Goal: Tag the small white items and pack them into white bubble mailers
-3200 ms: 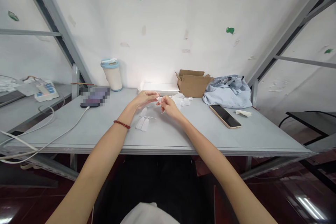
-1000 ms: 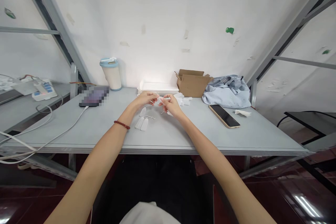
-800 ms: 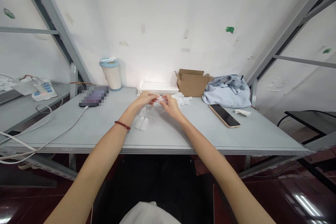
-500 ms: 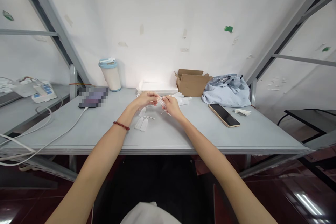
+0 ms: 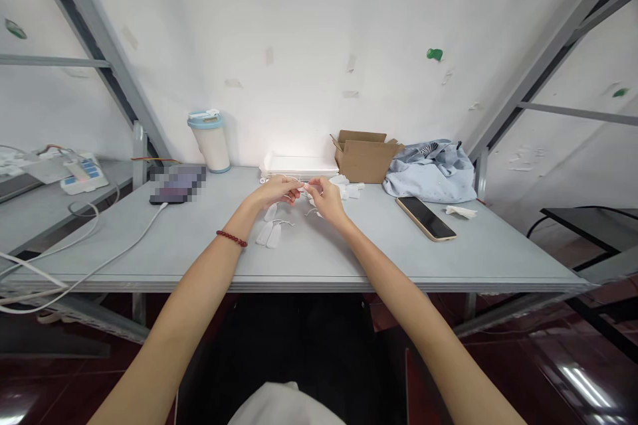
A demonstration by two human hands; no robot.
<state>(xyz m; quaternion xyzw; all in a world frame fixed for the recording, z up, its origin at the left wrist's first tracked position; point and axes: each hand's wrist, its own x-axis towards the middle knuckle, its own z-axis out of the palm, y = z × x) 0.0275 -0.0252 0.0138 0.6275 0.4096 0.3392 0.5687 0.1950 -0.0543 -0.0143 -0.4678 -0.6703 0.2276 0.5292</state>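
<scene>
Over the middle of the grey table [image 5: 199, 255], my left hand [image 5: 275, 191] and my right hand [image 5: 325, 199] meet with their fingertips pinched together. A small white piece [image 5: 303, 188] is held between them; fingers cover most of it, so its kind is unclear. On the tabletop below my left hand lie several flat, oblong whitish tags [image 5: 273, 236], with a thin white string [image 5: 284, 222] beside them. More white pieces [image 5: 353, 190] lie in a loose heap just behind and right of my right hand.
Along the wall stand a tumbler [image 5: 212, 145], a white stack [image 5: 299, 166], an open cardboard box [image 5: 366, 161] and a bundled pale blue cloth [image 5: 431, 176]. One phone [image 5: 426, 218] and a crumpled tissue [image 5: 461, 212] lie right; a cabled, blurred device [image 5: 177, 184] lies left.
My right fingers have shifted slightly, now pinching nearer the left fingertips. The clear-looking part seen between the hands before is now mostly hidden. The table items have not moved.
</scene>
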